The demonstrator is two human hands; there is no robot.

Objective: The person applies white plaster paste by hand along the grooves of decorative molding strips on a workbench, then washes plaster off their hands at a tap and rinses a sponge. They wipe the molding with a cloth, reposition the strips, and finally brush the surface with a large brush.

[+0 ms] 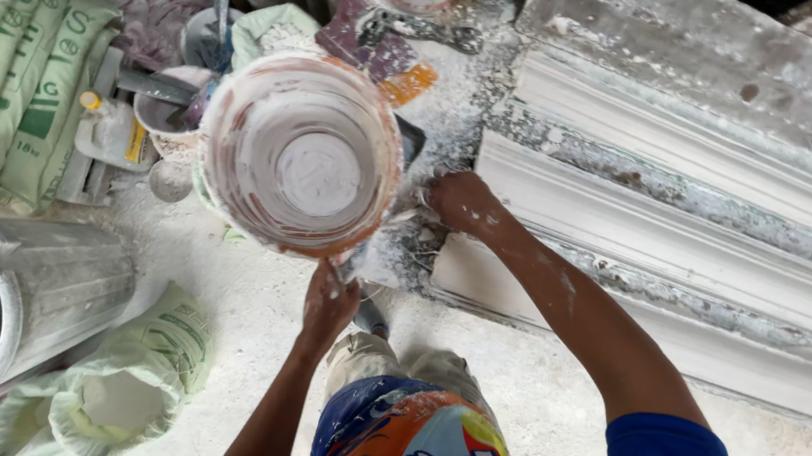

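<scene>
Above the dusty white floor, left hand closed on the rim of a plaster-coated bucket, tipped so the inside faces up, almost empty, only a thin white film left. Right hand with fingers curled, pressing wet plaster at the end of a long white cornice moulding. Seemingly poured already, with the smoothing left. Nearby: green sacks, a metal drum, a small bowl with tools.
</scene>
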